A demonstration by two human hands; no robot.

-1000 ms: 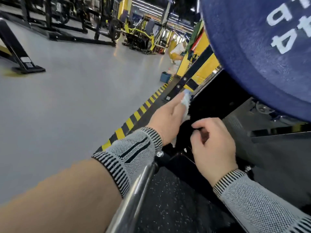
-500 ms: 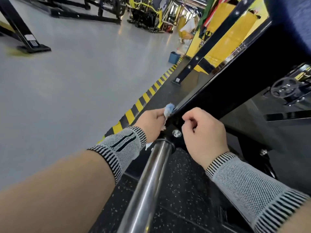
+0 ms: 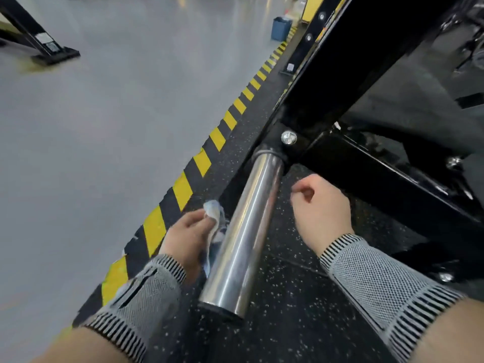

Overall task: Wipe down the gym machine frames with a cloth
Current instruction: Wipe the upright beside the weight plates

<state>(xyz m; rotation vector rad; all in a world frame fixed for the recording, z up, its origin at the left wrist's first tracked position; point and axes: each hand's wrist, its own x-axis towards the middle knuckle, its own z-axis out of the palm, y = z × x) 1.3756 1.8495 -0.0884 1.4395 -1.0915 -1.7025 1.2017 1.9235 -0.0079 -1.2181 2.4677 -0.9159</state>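
Observation:
A black steel machine frame [image 3: 348, 61] runs diagonally from the upper right down to a bolted joint. Out of that joint a chrome weight peg [image 3: 243, 231] sticks toward me. My left hand [image 3: 187, 238] grips a crumpled white and blue cloth [image 3: 213, 218] against the peg's left side, near its middle. To the right of the peg my right hand [image 3: 318, 209] hovers over the speckled mat, fingers curled and holding nothing, clear of the frame.
A yellow and black hazard stripe [image 3: 183, 188] edges the black rubber mat [image 3: 275, 310]. The grey gym floor [image 3: 104, 113] spreads left. A black rack foot [image 3: 44, 48] stands at top left. A blue bin [image 3: 280, 28] sits far off by the stripe.
Both hands have drawn back from the frame joint toward me. The left hand slid the cloth down along the chrome peg. The right hand let go of the frame. My view tilted down.

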